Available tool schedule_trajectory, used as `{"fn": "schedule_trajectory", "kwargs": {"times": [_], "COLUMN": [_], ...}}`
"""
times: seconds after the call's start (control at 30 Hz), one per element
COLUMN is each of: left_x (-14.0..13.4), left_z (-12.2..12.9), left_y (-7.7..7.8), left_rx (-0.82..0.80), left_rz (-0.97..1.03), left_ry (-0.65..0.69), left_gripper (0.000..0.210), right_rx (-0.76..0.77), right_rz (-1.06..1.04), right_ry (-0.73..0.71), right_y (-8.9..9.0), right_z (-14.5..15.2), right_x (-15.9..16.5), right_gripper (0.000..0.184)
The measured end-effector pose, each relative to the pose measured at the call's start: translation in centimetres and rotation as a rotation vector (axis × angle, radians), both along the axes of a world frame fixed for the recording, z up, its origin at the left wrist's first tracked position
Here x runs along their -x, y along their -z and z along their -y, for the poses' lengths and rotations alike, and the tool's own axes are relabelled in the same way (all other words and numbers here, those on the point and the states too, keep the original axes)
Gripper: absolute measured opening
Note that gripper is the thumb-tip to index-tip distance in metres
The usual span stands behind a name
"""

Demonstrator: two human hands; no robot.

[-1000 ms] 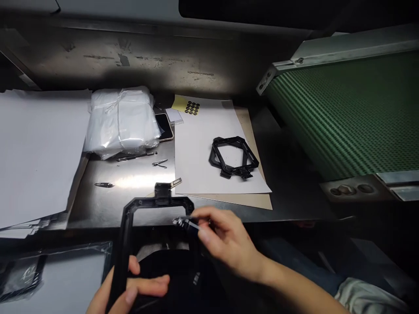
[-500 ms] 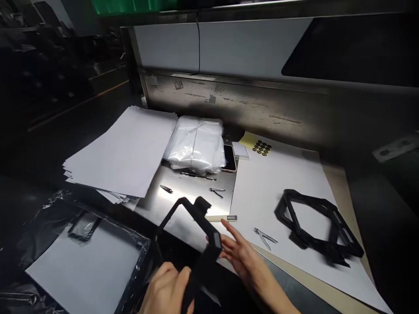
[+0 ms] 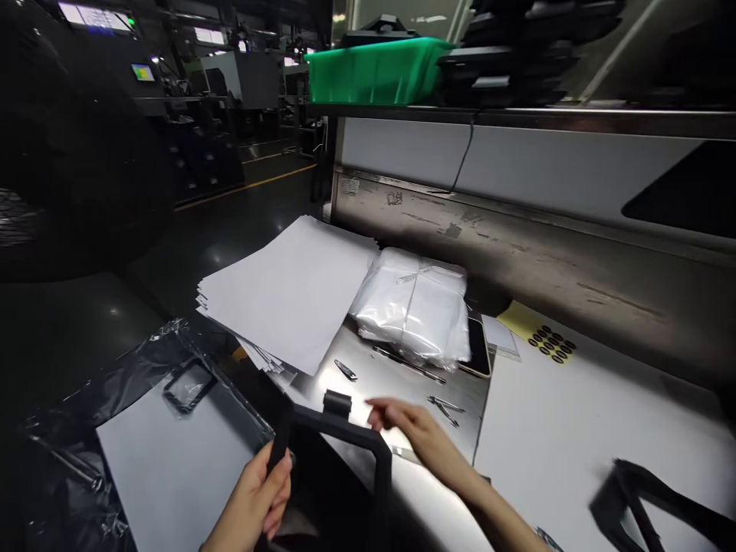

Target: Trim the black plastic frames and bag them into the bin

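Note:
My left hand [image 3: 256, 491] is closed around the left side of a black angular plastic frame [image 3: 339, 433], which is held tilted at the front edge of the bench. A small dark tab stands up from the frame's top bar. My right hand [image 3: 411, 429] is apart from the frame, just above and right of that tab, its index finger stretched out to the left and the other fingers loosely bent. Nothing shows in it. Beneath this hand lies a light-coloured cutter-like tool [image 3: 404, 454], partly hidden. A second black frame [image 3: 649, 498] rests on white paper at the lower right.
A paper stack [image 3: 293, 291] and a tied bundle of clear plastic bags [image 3: 411, 307] lie behind my hands. Nippers [image 3: 445, 409], a pen [image 3: 408, 363], a phone [image 3: 478, 349] and yellow label sheet [image 3: 540, 330] are nearby. A plastic-lined container [image 3: 178, 460] stands left; a green bin [image 3: 373, 73] sits on the shelf.
The view has swung left and up. The held frame has turned, its top bar now running nearly level. My right hand has moved from the frame's right side to above it.

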State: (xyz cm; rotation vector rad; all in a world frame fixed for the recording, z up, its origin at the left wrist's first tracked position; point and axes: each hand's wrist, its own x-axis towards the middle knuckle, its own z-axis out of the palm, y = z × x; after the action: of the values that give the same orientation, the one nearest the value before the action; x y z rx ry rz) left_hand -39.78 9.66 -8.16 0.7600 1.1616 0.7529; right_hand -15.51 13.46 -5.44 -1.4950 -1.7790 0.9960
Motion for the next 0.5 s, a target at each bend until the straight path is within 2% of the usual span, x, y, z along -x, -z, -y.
{"fn": "schedule_trajectory", "kwargs": {"times": [0.07, 0.13, 0.2, 0.37, 0.5], "left_x": [0.8, 1.6, 2.4, 3.7, 4.2], "left_z": [-0.2, -0.2, -0.1, 0.3, 0.5], "left_y": [0.0, -0.1, -0.1, 0.6, 1.3], "left_rx": [0.037, 0.085, 0.136, 0.198, 0.158], "left_rz": [0.044, 0.119, 0.218, 0.413, 0.497], "left_ry": [-0.051, -0.08, -0.096, -0.121, -0.126], "left_gripper": [0.034, 0.037, 0.041, 0.044, 0.042], "right_rx": [-0.148, -0.234, -0.269, -0.181, -0.042], "right_rz": [0.162, 0.267, 0.342, 0.415, 0.472], "right_ry": [0.156, 0.227, 0.247, 0.149, 0.224], "right_y": [0.7, 1.6, 2.4, 3.4, 3.2], "right_z": [-4.9, -9.2, -12.3, -15.9, -17.3], "right_x": [-1.7, -3.6, -5.1, -6.9, -7.3], "right_gripper": [0.04, 0.039, 0.036, 0.018, 0.012]}}
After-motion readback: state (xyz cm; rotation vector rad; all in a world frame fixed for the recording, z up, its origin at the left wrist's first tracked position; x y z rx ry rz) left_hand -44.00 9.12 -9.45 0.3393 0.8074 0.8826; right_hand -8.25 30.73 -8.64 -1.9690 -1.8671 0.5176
